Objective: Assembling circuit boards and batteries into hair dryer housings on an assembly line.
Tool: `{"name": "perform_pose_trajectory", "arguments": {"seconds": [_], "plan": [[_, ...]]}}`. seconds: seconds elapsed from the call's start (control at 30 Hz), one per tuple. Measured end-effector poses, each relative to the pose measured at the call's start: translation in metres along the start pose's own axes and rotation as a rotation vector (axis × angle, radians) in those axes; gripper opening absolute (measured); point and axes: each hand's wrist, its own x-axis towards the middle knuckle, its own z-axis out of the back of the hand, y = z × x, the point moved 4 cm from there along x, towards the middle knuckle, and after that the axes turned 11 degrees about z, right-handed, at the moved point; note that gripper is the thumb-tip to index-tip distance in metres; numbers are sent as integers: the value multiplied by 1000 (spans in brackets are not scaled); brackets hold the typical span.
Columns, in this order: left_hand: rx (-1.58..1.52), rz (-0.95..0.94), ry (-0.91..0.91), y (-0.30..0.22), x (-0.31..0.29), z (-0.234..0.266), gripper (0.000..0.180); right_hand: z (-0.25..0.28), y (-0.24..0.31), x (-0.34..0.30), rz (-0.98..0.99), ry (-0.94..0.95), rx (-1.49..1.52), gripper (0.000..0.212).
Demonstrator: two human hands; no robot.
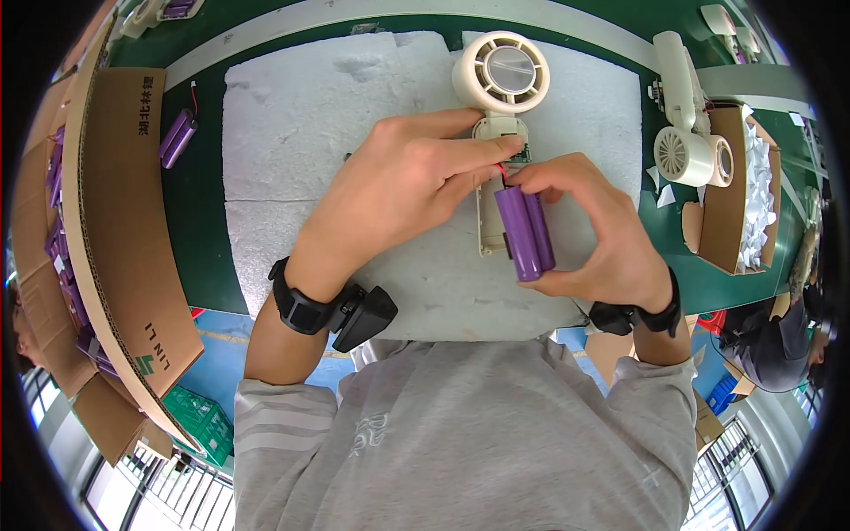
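A cream handheld fan [462,81] lies with its round head away from me and its handle shell [488,221] open toward me. A small green circuit board [521,155] shows in the upper part of the handle. My left hand [390,181] reaches across the handle, its fingers closed in a pinch on the short red wire [504,173] beside the board. In my right hand [606,212] is a purple two-cell battery pack [522,234], gripped between thumb and fingers and tilted over the handle's right side. The wire's plug is hidden by my left fingers.
Grey-white foam sheets [292,168] cover the green table. At left lie another battery pack [178,139] and a large cardboard box [124,212] with purple packs. At right are cream fans [683,157] and a carton [728,199] of white pieces. Another person [770,341] sits at far right.
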Motion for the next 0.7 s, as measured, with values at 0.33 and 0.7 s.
{"name": "perform_pose_trajectory", "arguments": {"seconds": [0.33, 0.7], "plan": [[12, -60, 24, 0, -2, 5, 41, -20, 18, -2, 89, -148, -310, 60], [13, -29, 62, 2, 1, 5, 33, -29, 24, -2, 105, -129, -598, 54]]}}
